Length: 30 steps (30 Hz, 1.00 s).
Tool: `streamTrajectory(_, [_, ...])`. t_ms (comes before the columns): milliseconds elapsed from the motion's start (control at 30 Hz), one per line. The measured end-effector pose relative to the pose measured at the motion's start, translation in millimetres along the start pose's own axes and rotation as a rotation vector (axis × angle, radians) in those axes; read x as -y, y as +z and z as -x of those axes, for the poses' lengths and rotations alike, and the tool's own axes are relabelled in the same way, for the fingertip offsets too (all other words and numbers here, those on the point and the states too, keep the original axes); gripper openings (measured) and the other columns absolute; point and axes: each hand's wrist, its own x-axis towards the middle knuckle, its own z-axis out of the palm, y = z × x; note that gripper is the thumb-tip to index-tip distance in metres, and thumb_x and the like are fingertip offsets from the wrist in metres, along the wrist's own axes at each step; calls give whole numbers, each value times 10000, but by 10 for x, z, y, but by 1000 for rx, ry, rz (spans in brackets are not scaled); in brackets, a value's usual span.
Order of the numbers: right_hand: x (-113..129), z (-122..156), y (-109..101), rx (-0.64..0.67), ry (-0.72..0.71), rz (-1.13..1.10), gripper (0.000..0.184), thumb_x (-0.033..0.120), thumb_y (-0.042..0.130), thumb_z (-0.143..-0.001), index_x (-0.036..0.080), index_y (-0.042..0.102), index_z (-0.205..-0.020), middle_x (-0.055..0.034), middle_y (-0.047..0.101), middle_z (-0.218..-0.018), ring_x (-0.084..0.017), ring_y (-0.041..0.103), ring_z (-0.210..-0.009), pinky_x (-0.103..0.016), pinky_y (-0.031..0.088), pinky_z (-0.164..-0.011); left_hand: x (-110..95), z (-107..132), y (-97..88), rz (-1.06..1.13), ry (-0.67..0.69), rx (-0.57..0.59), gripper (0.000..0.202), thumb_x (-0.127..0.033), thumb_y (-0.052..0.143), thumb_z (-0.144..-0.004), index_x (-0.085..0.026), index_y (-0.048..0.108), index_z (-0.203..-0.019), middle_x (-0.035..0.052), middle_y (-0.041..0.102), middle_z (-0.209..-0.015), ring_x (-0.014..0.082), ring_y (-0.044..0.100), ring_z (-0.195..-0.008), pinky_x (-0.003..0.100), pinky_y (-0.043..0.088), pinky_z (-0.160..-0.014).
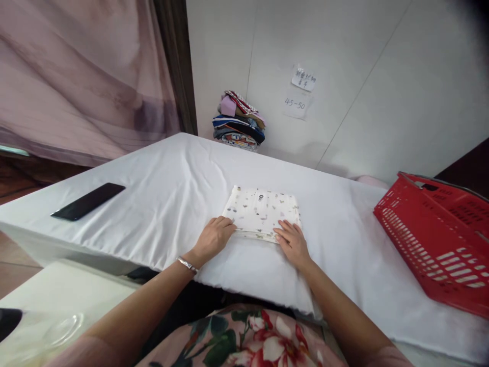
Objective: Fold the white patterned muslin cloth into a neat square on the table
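Note:
A folded white cloth (263, 209) with small grey and dark prints lies flat on the white-covered table in front of me. My left hand (216, 237) is at its near left corner, fingers bent and close together on the edge; their undersides are hidden. On the near right corner rests my right hand (293, 243), its fingers apart and lying on top of the cloth. Layers of the fold show along the near edge between both hands.
A red plastic basket (431, 239) stands at the table's right end. To the left lies a black phone-like slab (89, 201). A stack of folded clothes (240, 122) sits by the wall beyond the table (164, 204). A white surface (69, 290) is at lower left.

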Motion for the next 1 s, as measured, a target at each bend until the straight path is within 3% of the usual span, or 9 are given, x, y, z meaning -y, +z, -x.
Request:
streamTrajectory(233, [-42, 22, 36, -83, -10, -107, 255, 323, 456, -893, 270, 691, -979, -39, 612, -1214, -215, 480, -1217, -484, 272, -1053, -5, 30, -4, 31, -19, -1, 253, -205, 393, -911, -206, 646, -919, 52, 622, -890, 185, 521, -854, 335, 392, -741])
streamTrajectory(367, [-58, 18, 56, -86, -37, -98, 251, 315, 457, -892, 279, 696, -961, -36, 616, -1207, -225, 485, -1211, -498, 286, -1037, -123, -178, -92, 90, -166, -3, 306, -398, 447, -888, -200, 661, -797, 46, 626, -800, 182, 551, -785, 347, 408, -729])
streamTrajectory(433, [-57, 10, 65, -85, -40, -80, 254, 317, 456, -893, 280, 696, -965, -38, 618, -1204, -230, 487, -1209, -500, 292, -1032, -200, -341, -89, 87, -195, -10, 328, -408, 433, -892, -196, 654, -772, 46, 635, -790, 185, 568, -784, 356, 418, -746])
streamTrajectory(533, [-50, 6, 66, -69, -43, -45, 262, 325, 450, -896, 283, 693, -987, -37, 613, -1213, -227, 481, -1215, -491, 288, -1040, -306, -510, 37, 57, -103, -30, 280, -364, 431, -896, -198, 638, -988, 82, 630, -1086, 224, 548, -1032, 391, 410, -884])
streamTrajectory(633, [-36, 23, 41, -33, -38, -5, 282, 306, 426, -904, 281, 684, -1016, -34, 592, -1243, -223, 455, -1239, -482, 278, -1051, -378, -497, 246, 2, -15, 36, 445, -444, 466, -867, -218, 511, -1248, 95, 461, -1368, 274, 388, -1268, 466, 311, -1032])
streamTrajectory(733, [24, 30, -30, 26, -24, 12, 286, 290, 427, -896, 280, 670, -1045, -35, 581, -1258, -228, 434, -1257, -489, 273, -1054, -400, -396, 399, -33, -2, 118, 555, -508, 439, -860, -228, 420, -1339, 97, 393, -1423, 286, 334, -1314, 503, 259, -1069])
streamTrajectory(867, [230, -127, -180, 34, -17, 36, 296, 282, 437, -884, 274, 630, -1109, -34, 544, -1299, -216, 387, -1293, -479, 254, -1075, -385, -347, 439, -50, 13, 116, 567, -513, 402, -870, -238, 383, -1366, 96, 372, -1435, 282, 320, -1327, 519, 243, -1077])
streamTrajectory(1000, [335, -535, -265, 11, -51, 125, 420, 325, 412, -896, 208, 487, -1293, -65, 322, -1468, -207, 187, -1384, -432, 183, -1113, -367, -375, 432, -57, 18, 96, 563, -513, 401, -867, -238, 399, -1358, 100, 380, -1430, 293, 334, -1319, 526, 252, -1071])
